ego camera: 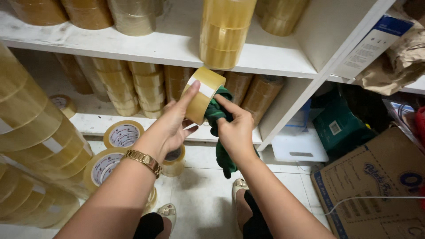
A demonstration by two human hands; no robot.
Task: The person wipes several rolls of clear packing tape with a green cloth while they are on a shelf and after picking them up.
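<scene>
**Hands rub a tape roll with a green cloth**

The left hand [170, 126] grips a yellow tape roll [202, 94], thumb on its edge. The right hand [237, 130] clutches a green cloth [218, 113] and presses it on the roll. Both are up in front of the white shelf [177, 44]. More tape rolls [226, 31] stand on the shelf. A brown box [376, 186] sits on the floor.

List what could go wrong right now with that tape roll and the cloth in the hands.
1. The left hand pinches the tape roll mostly by thumb and fingertips, so it could slip and drop onto the floor rolls or the feet.
2. The green cloth in the right hand hangs loose and might catch on the roll's sticky edge.
3. The stacked rolls on the shelf edge above could get knocked.
</scene>
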